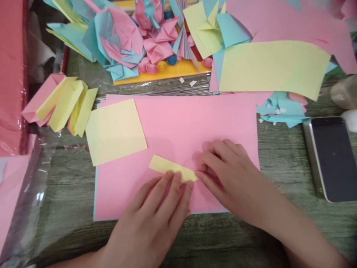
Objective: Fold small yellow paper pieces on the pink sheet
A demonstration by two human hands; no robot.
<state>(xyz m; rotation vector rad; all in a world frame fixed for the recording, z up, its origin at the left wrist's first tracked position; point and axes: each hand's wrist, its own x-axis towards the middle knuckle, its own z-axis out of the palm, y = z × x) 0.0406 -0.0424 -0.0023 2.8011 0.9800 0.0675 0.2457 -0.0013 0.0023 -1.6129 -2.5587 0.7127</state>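
Observation:
A narrow yellow paper strip (169,165), apparently folded, lies aslant on a large pink paper sheet (178,123). My left hand (157,212) presses the strip's lower edge with its fingertips, the fingers stretched out and slightly spread. At the strip's right end, my right hand (225,171) has its fingers curled in and its thumb tip on the paper, closed in a pinch there. A yellow paper square (116,132) rests on the upper left of the pink sheet and overhangs its left edge.
Folded pink and yellow paper pieces (64,104) lie at the left, near a red plastic-wrapped pack (12,74). Pink and blue folded paper shapes (125,33) crowd the back. A curved yellow sheet (273,67) lies back right, above a phone (333,158) on the wooden table (67,197).

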